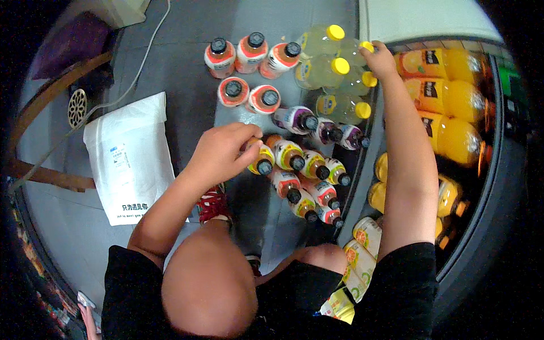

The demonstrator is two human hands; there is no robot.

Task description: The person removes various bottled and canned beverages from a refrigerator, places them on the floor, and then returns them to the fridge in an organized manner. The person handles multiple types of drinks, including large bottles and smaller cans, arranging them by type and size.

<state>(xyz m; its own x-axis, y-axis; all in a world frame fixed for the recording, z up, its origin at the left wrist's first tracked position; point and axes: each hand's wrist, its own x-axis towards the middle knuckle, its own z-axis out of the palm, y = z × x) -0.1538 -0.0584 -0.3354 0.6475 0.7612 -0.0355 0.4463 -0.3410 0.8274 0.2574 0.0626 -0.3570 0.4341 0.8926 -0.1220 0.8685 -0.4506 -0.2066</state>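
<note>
My right hand [380,61] has its fingers on the yellow cap of a clear bottle of pale drink [353,47], among several like it standing close together. Lower and to the left, my left hand [227,153] grips a small yellow-labelled bottle [260,160] with a black cap; some fingers are hidden behind it. Beside that bottle are more black-capped ones, with yellow-and-white labels [288,154] and red-and-white labels [285,182]. A few purple-labelled bottles [295,120] sit between the two groups. Several orange-pink-labelled bottles [250,55] stand at the far side.
To the right, a dark-framed shelf [493,170] holds large orange-drink bottles [457,100] lying down, yellow-drink bottles [450,193] and fruit-printed cans [360,250]. On the floor at left lie a white mailing bag [136,170] and a cable [146,55], near a curved wooden frame [55,91].
</note>
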